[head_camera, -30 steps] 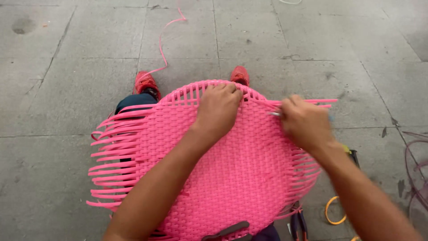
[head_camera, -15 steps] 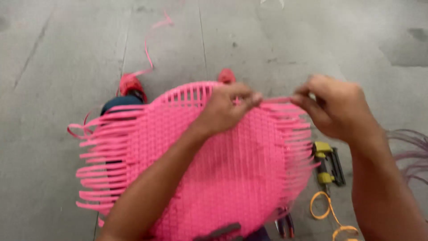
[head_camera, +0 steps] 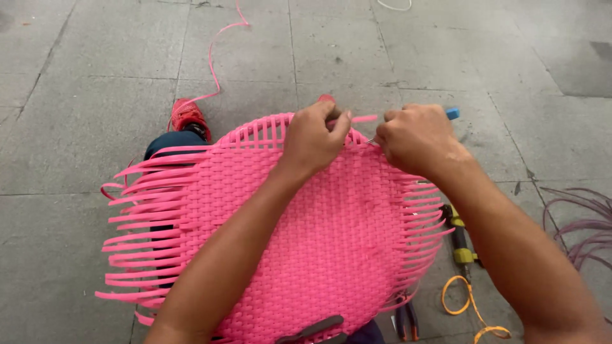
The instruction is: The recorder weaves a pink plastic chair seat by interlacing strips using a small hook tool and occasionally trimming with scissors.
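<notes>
Grey concrete paving is lying under a round pink woven panel (head_camera: 299,236) that is resting across the person's lap, its middle already tightly woven while loose strand ends (head_camera: 143,236) are fanning out at nine o'clock and three o'clock and open slots are showing along the twelve o'clock rim, so by my judgement the edge is what is left. At twelve o'clock the left hand (head_camera: 313,137) is pinching a pink strip (head_camera: 363,118) with fingers pressed together, the right hand (head_camera: 417,137) is clenching a blue-handled tool (head_camera: 451,113) beside it, and no container is showing.
</notes>
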